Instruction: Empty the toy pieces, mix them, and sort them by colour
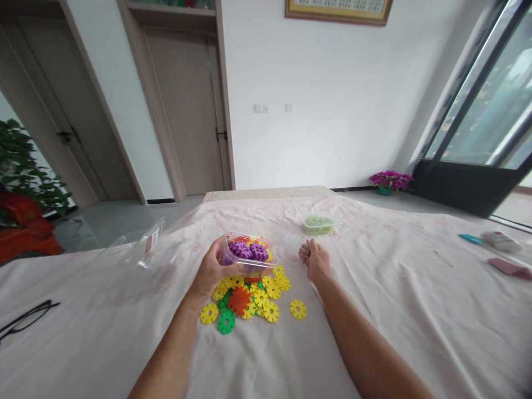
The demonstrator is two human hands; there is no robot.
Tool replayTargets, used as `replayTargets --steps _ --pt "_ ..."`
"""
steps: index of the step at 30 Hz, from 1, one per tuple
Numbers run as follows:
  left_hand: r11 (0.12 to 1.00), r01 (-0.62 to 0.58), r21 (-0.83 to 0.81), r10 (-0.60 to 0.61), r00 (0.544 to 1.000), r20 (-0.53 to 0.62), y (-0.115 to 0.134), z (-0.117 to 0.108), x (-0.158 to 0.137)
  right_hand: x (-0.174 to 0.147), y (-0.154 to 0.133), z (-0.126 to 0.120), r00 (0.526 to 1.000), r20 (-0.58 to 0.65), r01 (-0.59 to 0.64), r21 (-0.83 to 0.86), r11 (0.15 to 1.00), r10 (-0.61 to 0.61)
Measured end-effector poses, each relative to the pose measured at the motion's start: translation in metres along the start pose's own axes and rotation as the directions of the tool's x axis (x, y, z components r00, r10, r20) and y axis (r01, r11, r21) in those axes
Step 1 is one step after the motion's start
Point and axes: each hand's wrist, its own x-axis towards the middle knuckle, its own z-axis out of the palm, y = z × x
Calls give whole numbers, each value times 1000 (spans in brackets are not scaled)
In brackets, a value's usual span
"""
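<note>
My left hand (211,271) grips a clear plastic tub (249,256) by its near left side and holds it tilted above the cloth. Purple, orange and yellow snowflake discs sit inside it. Below the tub lies a pile of flat discs (249,299), mostly yellow with an orange one and a green one (226,322). One yellow disc (298,308) lies apart on the right. My right hand (315,259) rests on the cloth just right of the tub, fingers loosely curled, holding nothing.
A pale flowered cloth (394,299) covers the surface. A small tub of green pieces (318,224) stands further back. A clear lid or box (143,244) lies to the left, black glasses (25,318) at the far left. Small items (501,241) lie at the right edge.
</note>
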Motion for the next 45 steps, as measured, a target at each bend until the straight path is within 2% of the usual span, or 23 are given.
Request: replayTargets --steps 2,4,7,10,15,19,22,27,30,33,36,38,40,42,45 --pt "983 -50 177 61 996 -60 7 -7 3 -1 2 0 1000 20 -23 -13 1000 24" --pt "912 -125 390 165 984 -73 13 -13 4 -2 2 -1 997 66 -44 -56 997 48" --pt "714 -251 654 333 943 -2 23 -17 5 -4 0 -2 986 148 -53 -151 987 75" --pt "520 -348 780 428 896 114 34 -16 7 -5 -1 -4 975 208 -39 -196 980 80" --pt "302 -470 830 417 847 328 48 -10 21 -6 -2 -6 974 213 -36 -182 983 75" --pt "204 -562 802 324 812 486 50 -4 30 -7 -4 -5 974 214 -44 -157 987 78" --pt "132 -631 764 254 767 590 53 0 33 -7 -6 -5 974 212 -49 -144 988 80" --pt "-5 -696 718 186 704 685 71 6 34 -7 -9 -6 976 199 -65 -129 990 90" --pt "-51 -725 687 185 669 720 84 8 34 -8 -10 -5 978 189 -71 -111 991 91" --pt "-26 -704 710 240 685 688 90 6 33 -10 -11 -4 985 155 -59 -99 993 74" --pt "69 -642 764 370 728 578 82 2 31 -12 -13 -3 992 123 -13 -105 994 26" --pt "200 -569 798 486 765 423 68 1 27 -13 -14 -2 993 118 44 -131 990 -29" --pt "400 -473 785 566 801 194 46 4 20 -13 -14 -1 989 116 108 -155 982 -91" --pt "603 -384 699 555 832 -21 20 10 10 -11 -14 -1 984 98 161 -161 974 -147" --pt "778 -244 579 428 880 -204 -17 19 -8 -7 -13 -2 977 40 213 -150 965 -210"
